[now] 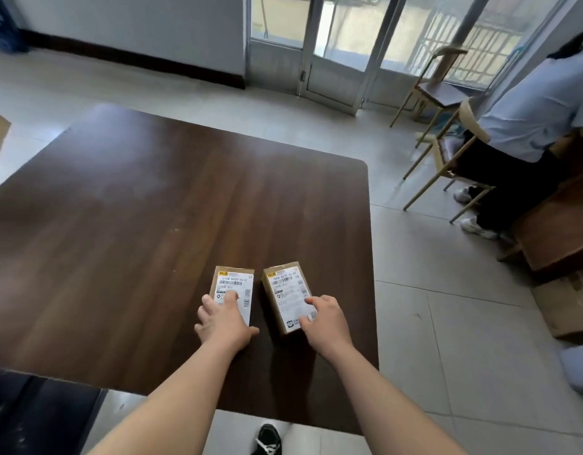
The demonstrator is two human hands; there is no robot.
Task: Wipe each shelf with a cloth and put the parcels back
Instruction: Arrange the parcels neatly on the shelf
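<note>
Two small cardboard parcels with white shipping labels lie side by side on a dark wooden table, near its front right part. My left hand grips the near end of the left parcel, fingers on its label and thumb at its side. My right hand holds the near end of the right parcel, which is turned slightly to the left. No cloth and no shelf are in view.
A seated person and wooden chairs are at the right, with cardboard boxes on the tiled floor beside them. Glass doors stand at the back. A dark seat is at the lower left.
</note>
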